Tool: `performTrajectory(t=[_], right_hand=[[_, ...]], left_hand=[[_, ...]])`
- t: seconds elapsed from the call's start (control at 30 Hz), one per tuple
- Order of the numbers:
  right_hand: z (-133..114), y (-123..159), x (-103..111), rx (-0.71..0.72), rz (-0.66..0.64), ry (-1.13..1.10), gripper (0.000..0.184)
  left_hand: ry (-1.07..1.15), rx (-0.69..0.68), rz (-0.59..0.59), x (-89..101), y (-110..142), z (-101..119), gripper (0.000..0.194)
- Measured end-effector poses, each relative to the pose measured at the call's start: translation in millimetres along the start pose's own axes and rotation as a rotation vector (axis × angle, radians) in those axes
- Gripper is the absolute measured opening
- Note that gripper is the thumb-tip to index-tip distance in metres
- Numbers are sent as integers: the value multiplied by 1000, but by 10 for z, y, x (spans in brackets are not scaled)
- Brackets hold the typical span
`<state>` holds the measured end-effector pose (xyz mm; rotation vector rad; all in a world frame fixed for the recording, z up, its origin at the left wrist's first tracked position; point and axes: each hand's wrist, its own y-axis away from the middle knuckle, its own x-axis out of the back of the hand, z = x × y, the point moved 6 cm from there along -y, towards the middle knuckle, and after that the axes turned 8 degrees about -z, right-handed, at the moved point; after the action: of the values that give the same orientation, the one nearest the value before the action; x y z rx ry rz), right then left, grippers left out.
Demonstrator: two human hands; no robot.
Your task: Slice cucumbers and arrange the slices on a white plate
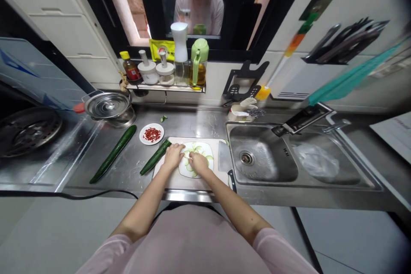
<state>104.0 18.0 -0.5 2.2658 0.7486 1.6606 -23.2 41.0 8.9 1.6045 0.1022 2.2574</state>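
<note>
A white square plate [205,173] lies on a pale cutting board [171,183], with thin cucumber slices [199,150] spread in a ring on it. My right hand [198,164] reaches over the plate, its fingers pinched at a cucumber slice. At the plate's left edge my left hand [174,155] has its fingers bent together; what they hold, if anything, is hidden. Just left of that hand, a partly cut cucumber [153,159] rests across the board's edge. A kitchen knife [224,157] with a black handle lies at the board's right side.
A whole cucumber [113,154] and a small white dish [152,134] of red pieces sit to the left. Behind stand a lidded pot [109,107] and a condiment shelf [167,87]. On the right is a double sink [266,171] with a faucet [302,120] and a plastic bag [316,160].
</note>
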Motion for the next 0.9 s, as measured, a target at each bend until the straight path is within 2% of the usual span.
performTrajectory(t=[0.17,0.37,0.67,0.9], right_hand=[[-66,111,-105,31,-1,92,30],[-107,121,-146,8,-5,104,33],[-123,113,-184,17,-15,101,32],[-148,104,-191,15,-3,111,33]], left_hand=[[-6,-22,-5,-28,85,24,26],[-42,-42,22,-53,93,58,28],[-37,-31,34,-120,108,-11,29],[-77,-26,52,-107,138,-5,28]])
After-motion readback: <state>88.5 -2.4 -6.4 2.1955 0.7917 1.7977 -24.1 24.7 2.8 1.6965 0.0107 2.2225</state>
